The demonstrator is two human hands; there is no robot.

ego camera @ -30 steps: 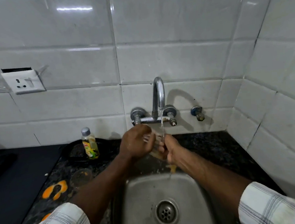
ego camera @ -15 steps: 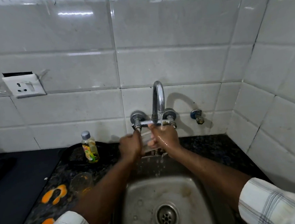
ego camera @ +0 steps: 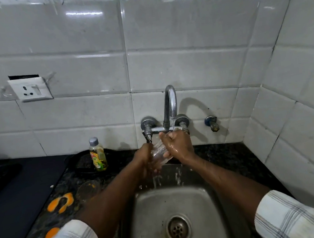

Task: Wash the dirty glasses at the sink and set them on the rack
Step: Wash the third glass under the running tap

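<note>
At the left of the frame a white wall socket sits on the grey tiles, and below it orange peel pieces lie on the speckled dark stone counter. Just right of the peel stands a second clear drinking glass with orange residue, unwashed by the look of it. Behind it, a small plastic bottle of yellow-green dish liquid stands upright.

At centre frame the left hand is wrapped around the lower part of a clear tumbler, and the wet right hand clasps its upper side. Both hold it tilted under the stream from the curved chrome tap, above the steel sink basin.

This looks like the rinsing step. Next, I'd say, the glass needs draining and carrying to the rack, which is out of view; wet glass could slip.
</note>
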